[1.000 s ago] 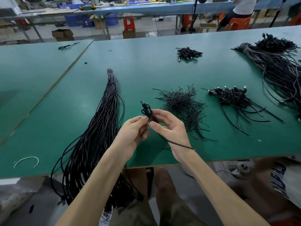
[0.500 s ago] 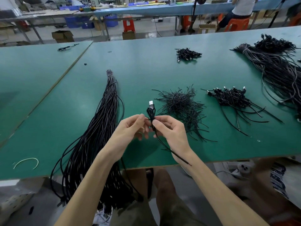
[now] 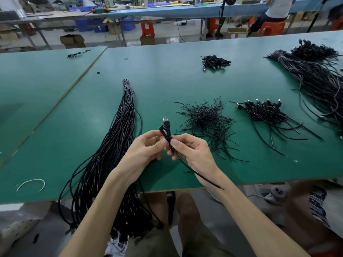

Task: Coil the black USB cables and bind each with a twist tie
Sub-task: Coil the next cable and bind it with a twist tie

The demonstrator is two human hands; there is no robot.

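A coiled black USB cable (image 3: 166, 129) stands upright between my two hands, its metal plug pointing up and its bare tail trailing down past my right wrist. My left hand (image 3: 143, 148) pinches the coil from the left. My right hand (image 3: 191, 150) pinches it from the right at the same spot, thumb on top. A twist tie at the pinch cannot be made out. A loose heap of black twist ties (image 3: 207, 119) lies just beyond my right hand. A long bundle of uncoiled black cables (image 3: 115, 141) runs along my left and hangs over the table edge.
On the green table (image 3: 167, 80), bound coils (image 3: 263, 110) lie at the right and a smaller pile (image 3: 213, 62) farther back. A big bundle of cables (image 3: 319, 76) fills the far right. A white cable tie (image 3: 31, 184) lies front left. A person sits at a bench behind.
The coil has turned upright so its plug points up. Both hands have moved slightly closer together at the coil's waist, and the tail now hangs lower along my right forearm.
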